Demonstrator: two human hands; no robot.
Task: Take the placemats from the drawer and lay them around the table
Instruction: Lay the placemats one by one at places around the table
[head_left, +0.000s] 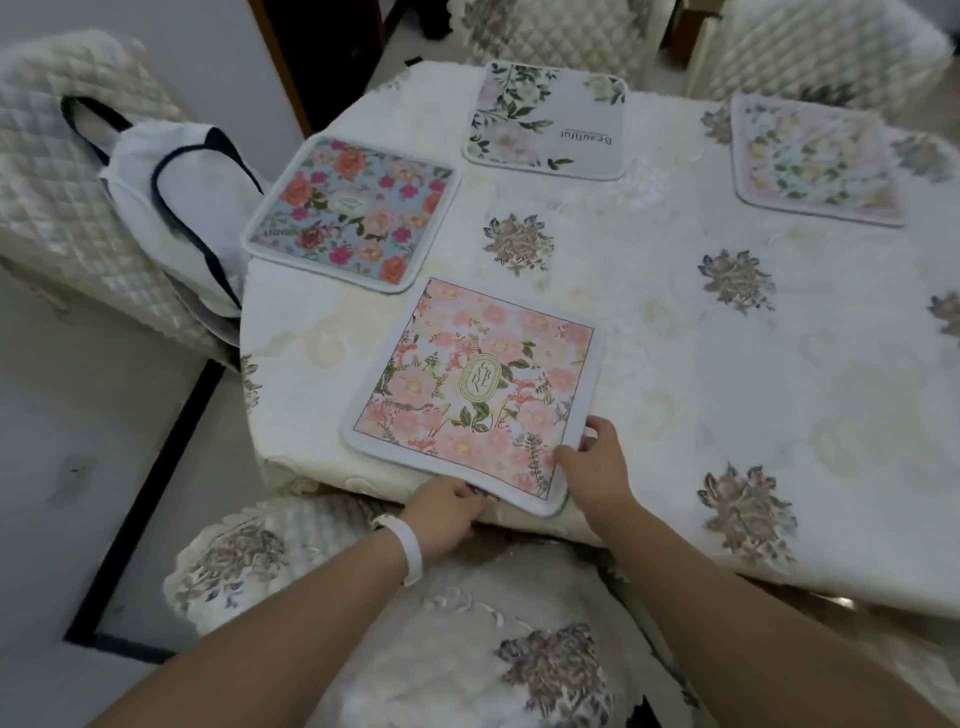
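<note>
A pink floral placemat (475, 389) lies at the near edge of the table (675, 322), its near corner jutting past the edge. My left hand (447, 512), with a white wristband, pinches its near edge from below. My right hand (597, 465) grips its right near corner, thumb on top. Three more placemats lie flat: a blue one with red flowers (353, 210) at the left, a white one with green leaves (548, 119) at the far side, and a pale floral one (818, 158) at the far right.
The table wears a cream embroidered cloth. Quilted chairs stand around it: one just below my arms (415, 623), one at the left (67, 171) with a white bag (176, 197) on it, two at the far side. A dark doorway (322, 52) lies beyond.
</note>
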